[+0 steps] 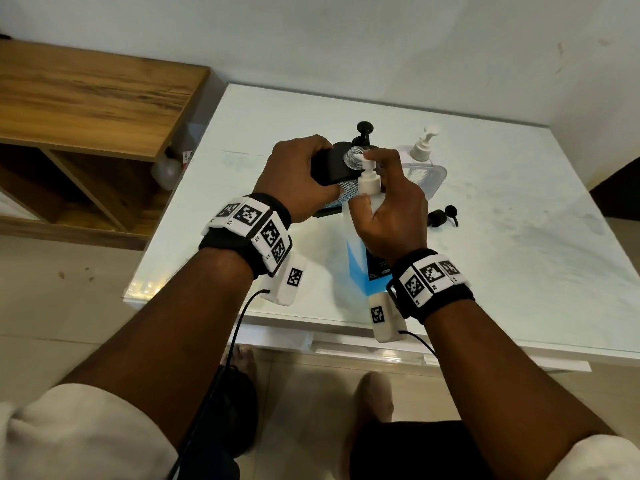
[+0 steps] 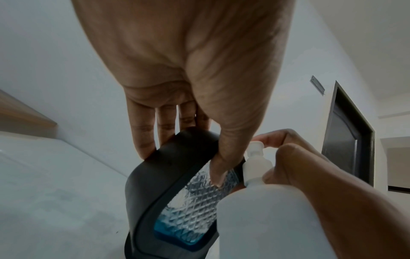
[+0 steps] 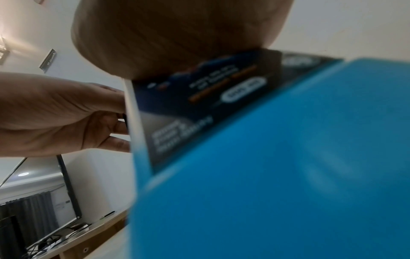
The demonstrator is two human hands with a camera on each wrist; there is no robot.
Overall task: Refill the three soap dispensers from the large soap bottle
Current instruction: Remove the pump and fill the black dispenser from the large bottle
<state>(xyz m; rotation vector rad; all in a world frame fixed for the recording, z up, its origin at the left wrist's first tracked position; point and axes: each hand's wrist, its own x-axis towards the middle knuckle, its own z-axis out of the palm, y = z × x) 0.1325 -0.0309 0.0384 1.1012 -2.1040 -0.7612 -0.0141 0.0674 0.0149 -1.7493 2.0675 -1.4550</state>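
Note:
My left hand (image 1: 298, 174) grips a black soap dispenser (image 1: 329, 164) from the left; its threaded neck (image 1: 353, 155) is uncapped. The left wrist view shows its diamond-patterned clear window (image 2: 199, 198) with a little blue soap at the bottom. My right hand (image 1: 391, 206) holds the large white soap bottle (image 1: 360, 265) by its shoulder, forefinger on the white pump head (image 1: 367, 159), whose spout sits at the open neck. The bottle (image 3: 288, 175) fills the right wrist view with blue soap and a dark label. A clear dispenser with a white pump (image 1: 424, 157) stands back right. A black pump top (image 1: 365, 129) shows behind.
A loose black pump (image 1: 443, 216) lies on the white table (image 1: 519, 271) to the right of my hands. A wooden shelf unit (image 1: 86, 98) stands to the left of the table. The wall runs close behind the dispensers.

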